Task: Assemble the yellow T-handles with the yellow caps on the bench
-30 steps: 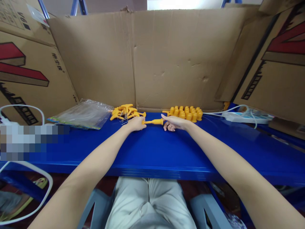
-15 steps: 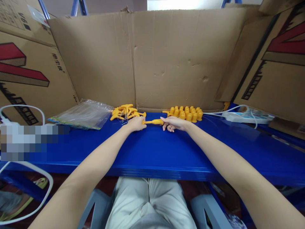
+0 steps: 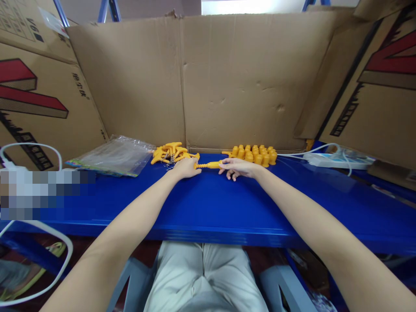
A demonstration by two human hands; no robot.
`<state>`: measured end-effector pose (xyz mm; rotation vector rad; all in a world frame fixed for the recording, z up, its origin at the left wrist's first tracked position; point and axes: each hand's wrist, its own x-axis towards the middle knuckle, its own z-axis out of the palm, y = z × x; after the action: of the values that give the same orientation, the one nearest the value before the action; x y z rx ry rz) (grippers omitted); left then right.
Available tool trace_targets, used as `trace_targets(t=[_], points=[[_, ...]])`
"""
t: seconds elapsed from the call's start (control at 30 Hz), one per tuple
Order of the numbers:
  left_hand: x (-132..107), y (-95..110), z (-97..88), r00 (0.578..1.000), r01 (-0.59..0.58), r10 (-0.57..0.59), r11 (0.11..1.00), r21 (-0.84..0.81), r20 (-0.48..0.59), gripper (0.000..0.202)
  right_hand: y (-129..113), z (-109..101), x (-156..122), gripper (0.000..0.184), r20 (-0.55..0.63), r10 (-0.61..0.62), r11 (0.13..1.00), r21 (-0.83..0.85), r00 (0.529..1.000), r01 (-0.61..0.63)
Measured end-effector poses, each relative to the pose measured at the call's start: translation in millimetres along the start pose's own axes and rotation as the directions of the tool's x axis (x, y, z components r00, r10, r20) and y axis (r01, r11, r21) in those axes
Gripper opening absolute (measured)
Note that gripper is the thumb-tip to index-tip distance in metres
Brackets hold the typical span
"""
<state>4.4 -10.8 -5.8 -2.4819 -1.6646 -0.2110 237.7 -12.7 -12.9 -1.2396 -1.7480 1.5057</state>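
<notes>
A slim yellow plastic piece (image 3: pixel 209 165) with a ribbed shaft lies level just above the blue table (image 3: pixel 208 208), held at both ends. My left hand (image 3: pixel 186 168) is closed on its left end. My right hand (image 3: pixel 236 167) pinches its right end, the other fingers curled down toward the table. Behind my left hand lies a heap of yellow T-shaped parts with small metal springs (image 3: pixel 171 153). Behind my right hand stand several short yellow caps (image 3: pixel 255 154) in a tight group.
Clear plastic bags (image 3: pixel 112 156) lie at the back left. A white power strip with cables (image 3: pixel 334 160) sits at the back right. Cardboard walls (image 3: pixel 234 82) close in the table on three sides. A white cable (image 3: pixel 35 149) loops at the left edge.
My right hand has slid a little to the left along the yellow piece and its fingers have uncurled slightly. My left hand has hardly moved.
</notes>
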Motion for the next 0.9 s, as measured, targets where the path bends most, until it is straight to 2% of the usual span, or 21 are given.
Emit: trace_targets(t=[0.53,0.9], points=[[0.5,-0.2,0.7,1.0,0.009,-0.009,1.0,-0.014,0.001,0.033,-2.1,3.0,-0.8,0.024,-0.017,0.018,0.999,-0.041,1.0,-0.018],[0.8,0.4,1.4,1.0,0.01,-0.01,1.0,-0.014,-0.013,0.032,-4.3,5.0,-0.1,0.046,-0.045,0.058,0.994,-0.086,0.997,-0.061]])
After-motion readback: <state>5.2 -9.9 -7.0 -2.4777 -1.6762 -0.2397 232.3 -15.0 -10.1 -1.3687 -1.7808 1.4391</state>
